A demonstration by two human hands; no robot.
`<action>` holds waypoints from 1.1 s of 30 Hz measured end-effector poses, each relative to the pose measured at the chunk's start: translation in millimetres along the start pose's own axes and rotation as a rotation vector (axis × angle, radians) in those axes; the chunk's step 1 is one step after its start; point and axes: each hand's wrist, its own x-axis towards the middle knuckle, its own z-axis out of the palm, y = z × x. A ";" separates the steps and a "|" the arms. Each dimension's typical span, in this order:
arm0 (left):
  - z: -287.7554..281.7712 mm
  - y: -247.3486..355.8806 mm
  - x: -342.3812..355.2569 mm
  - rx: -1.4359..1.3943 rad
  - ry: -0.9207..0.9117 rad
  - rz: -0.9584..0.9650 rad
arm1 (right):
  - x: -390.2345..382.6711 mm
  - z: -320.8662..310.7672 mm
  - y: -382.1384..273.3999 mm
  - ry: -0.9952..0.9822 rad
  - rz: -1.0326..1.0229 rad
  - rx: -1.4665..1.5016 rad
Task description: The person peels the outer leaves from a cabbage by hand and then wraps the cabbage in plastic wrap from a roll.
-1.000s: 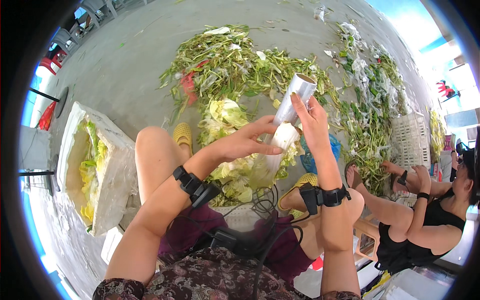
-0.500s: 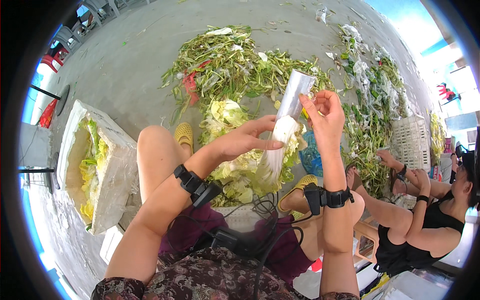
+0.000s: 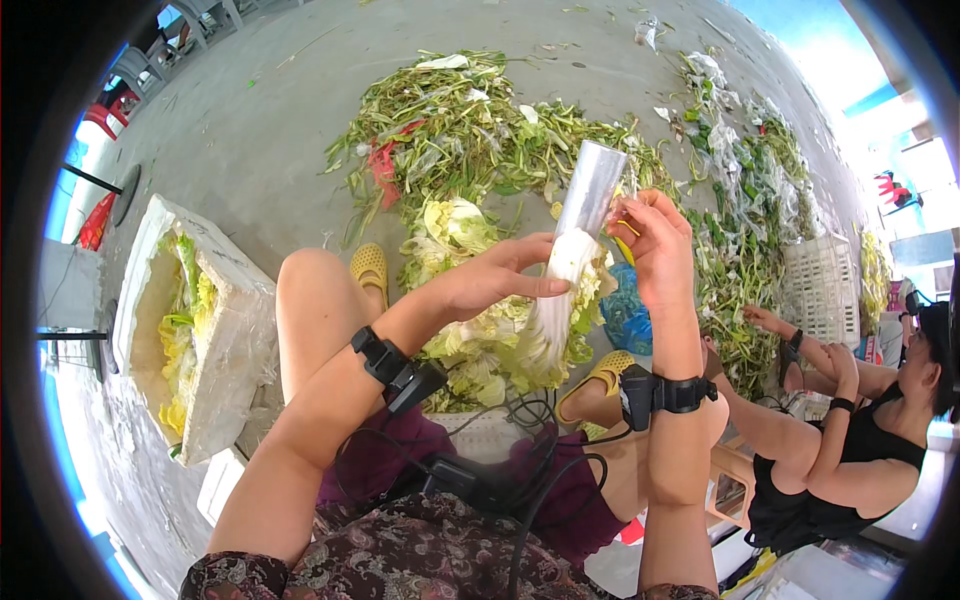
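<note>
My left hand (image 3: 510,275) is closed round a pale napa cabbage (image 3: 572,262), thumb across its front and the other fingers partly hidden behind. The cabbage hangs tilted, white base up and leafy end down, over a heap of loose cabbage leaves (image 3: 470,360). A shiny roll of clear film (image 3: 592,185) stands up against its base. Just right of the roll, my right hand (image 3: 660,245) has its thumb and fingers pinched together. A small yellow thing shows at that hand's inner edge; whether the pinch also holds film cannot be made out.
At left, a white foam box (image 3: 215,350) holds yellow-green leaves. Ahead lies a heap of green trimmings (image 3: 450,130); more trimmings and plastic scraps (image 3: 730,190) stretch along the right. A blue bag (image 3: 627,310), a white crate (image 3: 825,280) and a seated person (image 3: 850,450) are to the right.
My right thumb and fingers have come off the face of the film roll and moved slightly right. My left hand keeps its grip on the cabbage. The co-worker's hand has shifted left.
</note>
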 end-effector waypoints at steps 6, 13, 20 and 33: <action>0.9 4.9 -2.5 -0.098 -0.019 0.016 | 7.0 -12.2 9.1 0.035 0.073 0.286; -1.4 9.9 -8.1 -0.313 -0.058 -0.018 | 17.2 -24.4 20.4 0.140 0.188 0.429; -0.4 10.0 -8.4 -0.294 0.025 0.010 | 11.6 3.1 7.8 0.219 0.173 0.144; 4.7 12.8 -6.8 -0.183 0.032 0.051 | -4.1 12.5 7.8 0.144 0.094 -0.052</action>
